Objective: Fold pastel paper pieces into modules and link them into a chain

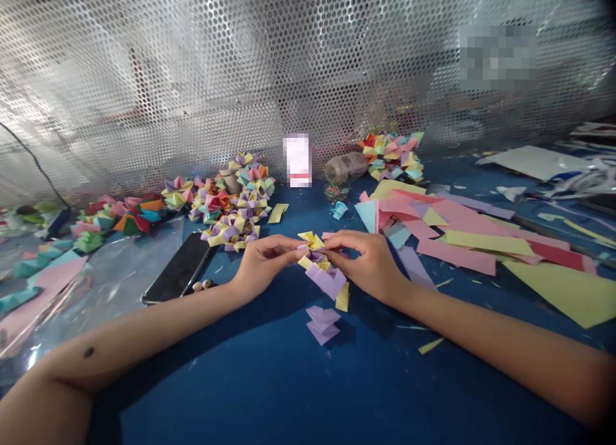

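My left hand (264, 260) and my right hand (366, 260) meet over the blue table (269, 381), both pinched on a folded paper piece of yellow and purple (321, 267). Its purple and yellow ends hang down between the hands. A small stack of folded purple paper (322, 323) lies on the table just below the hands. Both forearms rest on the table.
A black phone (179, 269) lies left of my left hand, partly on a clear plastic sheet (110, 285). Heaps of finished colourful folded pieces (235, 204) line the perforated metal screen (240, 67). Loose coloured paper sheets (462, 236) spread at the right. A bottle (345, 167) lies at the back.
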Motion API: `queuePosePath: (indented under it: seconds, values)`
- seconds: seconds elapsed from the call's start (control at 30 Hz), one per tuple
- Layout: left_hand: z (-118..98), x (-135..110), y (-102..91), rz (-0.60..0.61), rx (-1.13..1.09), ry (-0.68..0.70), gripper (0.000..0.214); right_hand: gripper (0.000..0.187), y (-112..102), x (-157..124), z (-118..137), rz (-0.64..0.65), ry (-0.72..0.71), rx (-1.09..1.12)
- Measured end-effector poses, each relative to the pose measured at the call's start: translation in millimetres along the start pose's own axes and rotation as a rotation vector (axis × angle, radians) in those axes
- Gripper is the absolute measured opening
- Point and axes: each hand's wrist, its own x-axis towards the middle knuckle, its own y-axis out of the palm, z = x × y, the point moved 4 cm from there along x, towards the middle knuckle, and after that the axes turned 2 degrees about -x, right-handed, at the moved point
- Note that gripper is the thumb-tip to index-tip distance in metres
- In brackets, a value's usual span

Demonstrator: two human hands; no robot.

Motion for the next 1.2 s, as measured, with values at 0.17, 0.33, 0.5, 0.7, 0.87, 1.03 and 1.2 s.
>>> queuePosePath:
  seconds: [0.17,0.33,0.5,0.7,0.87,1.03,1.2]
  values:
    - [3.1,1.2,-1.3,0.031,0.005,0.001,0.014,0.009,-0.2,0.5,-1.2,0.006,0.048,0.029]
    - [4.9,1.8,-2.1,0.011,0.061,-0.025,0.01,0.008,-0.1,0.9,-2.3,-0.009,0.086,0.047]
    - [4.7,0.5,0.4,0.027,0.059,-0.112,0.013,0.017,5.4,-1.3,-5.2,0.068,0.065,0.005]
    - [3.1,-0.2,2.5,0.058,0.045,-0.08,0.015,0.011,4.0,-1.1,-1.1,0.092,0.073,0.043]
    - [3.0,0.9,2.6,0.065,0.084,-0.075,0.014,0.032,-3.0,0.2,-3.9,-0.063,0.184,0.131]
    - [8.3,1.4,3.5,0.105,0.086,-0.163,0.014,0.018,5.4,1.8,-6.7,0.097,0.153,0.141]
    - [6.0,1.8,4.4,0.065,0.019,-0.166,0.017,0.015,2.7,3.1,-2.3,0.072,0.034,0.098]
